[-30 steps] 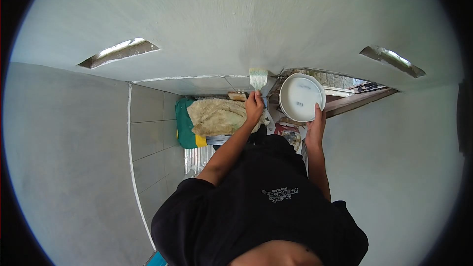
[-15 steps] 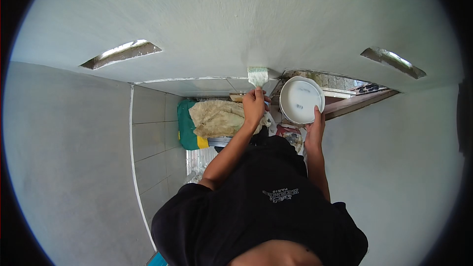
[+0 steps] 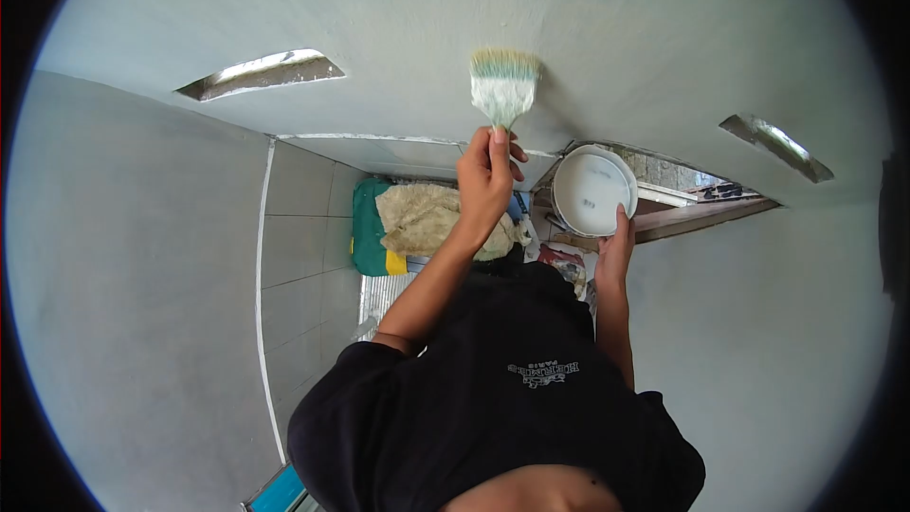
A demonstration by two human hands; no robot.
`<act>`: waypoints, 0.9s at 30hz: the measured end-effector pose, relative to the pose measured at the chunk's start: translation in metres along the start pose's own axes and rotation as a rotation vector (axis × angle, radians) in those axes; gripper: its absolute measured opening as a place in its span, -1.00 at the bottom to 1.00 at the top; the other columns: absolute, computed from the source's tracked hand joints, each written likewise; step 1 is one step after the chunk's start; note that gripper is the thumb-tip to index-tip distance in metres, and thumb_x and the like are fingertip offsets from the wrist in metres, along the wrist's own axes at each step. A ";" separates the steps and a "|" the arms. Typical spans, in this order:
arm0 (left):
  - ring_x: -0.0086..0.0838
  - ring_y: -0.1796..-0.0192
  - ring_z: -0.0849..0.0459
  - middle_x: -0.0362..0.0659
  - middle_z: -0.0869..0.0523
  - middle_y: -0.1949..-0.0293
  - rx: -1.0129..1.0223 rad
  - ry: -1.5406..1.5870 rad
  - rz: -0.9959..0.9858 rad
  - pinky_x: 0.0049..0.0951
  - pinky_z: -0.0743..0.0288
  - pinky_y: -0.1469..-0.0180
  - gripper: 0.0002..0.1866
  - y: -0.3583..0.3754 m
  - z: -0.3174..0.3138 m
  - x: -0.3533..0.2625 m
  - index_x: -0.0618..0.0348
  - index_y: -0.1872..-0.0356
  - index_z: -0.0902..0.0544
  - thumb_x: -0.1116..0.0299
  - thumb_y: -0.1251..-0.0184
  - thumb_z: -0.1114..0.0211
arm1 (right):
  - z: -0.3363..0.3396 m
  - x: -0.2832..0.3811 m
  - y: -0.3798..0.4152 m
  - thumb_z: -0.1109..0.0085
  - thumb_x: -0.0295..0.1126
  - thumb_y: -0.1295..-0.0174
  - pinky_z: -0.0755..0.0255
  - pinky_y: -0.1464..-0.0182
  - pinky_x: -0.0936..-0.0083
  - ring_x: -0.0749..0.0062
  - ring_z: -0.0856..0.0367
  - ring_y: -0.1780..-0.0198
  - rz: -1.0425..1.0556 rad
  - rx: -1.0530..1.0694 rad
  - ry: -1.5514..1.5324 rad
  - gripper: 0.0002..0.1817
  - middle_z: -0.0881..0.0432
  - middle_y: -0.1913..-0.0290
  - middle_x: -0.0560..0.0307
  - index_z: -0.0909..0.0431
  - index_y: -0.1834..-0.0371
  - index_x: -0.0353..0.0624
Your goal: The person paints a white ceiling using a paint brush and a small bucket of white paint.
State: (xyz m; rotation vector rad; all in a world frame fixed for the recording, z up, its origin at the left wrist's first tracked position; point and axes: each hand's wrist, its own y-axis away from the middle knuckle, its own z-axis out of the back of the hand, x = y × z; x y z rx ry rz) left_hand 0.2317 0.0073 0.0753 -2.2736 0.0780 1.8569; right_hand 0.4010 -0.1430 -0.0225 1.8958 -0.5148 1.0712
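Observation:
My left hand (image 3: 487, 180) is closed around the handle of a wide paintbrush (image 3: 503, 93). White paint coats the lower part of its bristles, and the pale, yellowish tips point up against the grey-white wall (image 3: 626, 28). To the right, my right hand (image 3: 616, 251) grips the rim of a round white tub (image 3: 566, 192), thumb over the near edge and fingers underneath. White, milky paint (image 3: 599, 192) lies inside the tub, with small dark marks showing in it.
Below the wall, a crumpled beige cloth (image 3: 417, 213) lies beside a green and yellow bag (image 3: 368, 228). Slot-like openings (image 3: 275, 74) pierce the wall at left and right. A triangular opening (image 3: 682, 194) sits behind the tub. Grey tiles (image 3: 296, 251) line the left side.
The brush and my left hand have moved up the wall, away from the tiled edge, and the bristles show larger. The tub has shifted slightly right in view.

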 end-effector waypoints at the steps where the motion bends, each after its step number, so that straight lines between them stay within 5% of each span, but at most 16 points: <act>1: -0.63 0.57 -0.53 -0.18 -0.63 0.51 0.014 -0.094 0.032 -0.59 -0.39 0.52 -0.62 0.001 0.007 0.030 0.30 0.24 -0.55 0.17 -0.64 0.02 | -0.002 0.001 0.003 -0.17 -0.03 -0.36 -0.18 -0.37 0.05 0.24 -0.35 -0.36 0.002 0.009 -0.004 -0.37 -0.38 -0.32 0.07 -0.28 -0.38 -0.12; 9: -0.46 0.56 -0.62 -0.15 -0.64 0.62 -0.036 -0.416 0.295 -0.44 -0.43 0.45 -0.58 0.045 0.057 0.236 0.28 0.38 -0.59 0.13 -0.57 -0.04 | -0.007 0.003 0.002 -0.18 -0.04 -0.36 -0.20 -0.36 0.08 0.25 -0.35 -0.36 -0.004 0.040 -0.001 -0.37 -0.40 -0.31 0.05 -0.28 -0.37 -0.13; 14: -0.47 0.68 -0.57 -0.11 -0.66 0.62 -0.025 -0.363 0.472 -0.42 -0.43 0.57 -0.57 0.047 0.074 0.254 0.32 0.38 -0.61 0.15 -0.55 -0.03 | -0.004 0.000 -0.003 -0.18 -0.03 -0.36 -0.21 -0.35 0.09 0.23 -0.35 -0.36 0.027 0.045 -0.016 -0.37 -0.39 -0.32 0.04 -0.28 -0.37 -0.12; 19: -0.49 0.71 -0.56 -0.06 -0.70 0.59 -0.030 -0.287 0.504 -0.44 -0.43 0.61 -0.54 0.033 0.066 0.211 0.44 0.33 -0.63 0.18 -0.56 0.00 | -0.001 -0.002 -0.004 -0.18 -0.02 -0.35 -0.19 -0.35 0.06 0.22 -0.34 -0.37 -0.006 0.029 0.027 -0.35 -0.38 -0.34 0.04 -0.27 -0.38 -0.12; 27: -0.54 0.68 -0.54 -0.02 -0.72 0.52 0.071 -0.169 0.386 -0.54 -0.40 0.61 -0.52 0.018 0.030 0.011 0.47 0.22 -0.64 0.14 -0.58 -0.02 | -0.008 0.000 0.003 -0.19 0.01 -0.33 -0.17 -0.35 0.05 0.23 -0.33 -0.37 -0.010 0.037 0.053 -0.33 -0.37 -0.34 0.06 -0.27 -0.37 -0.12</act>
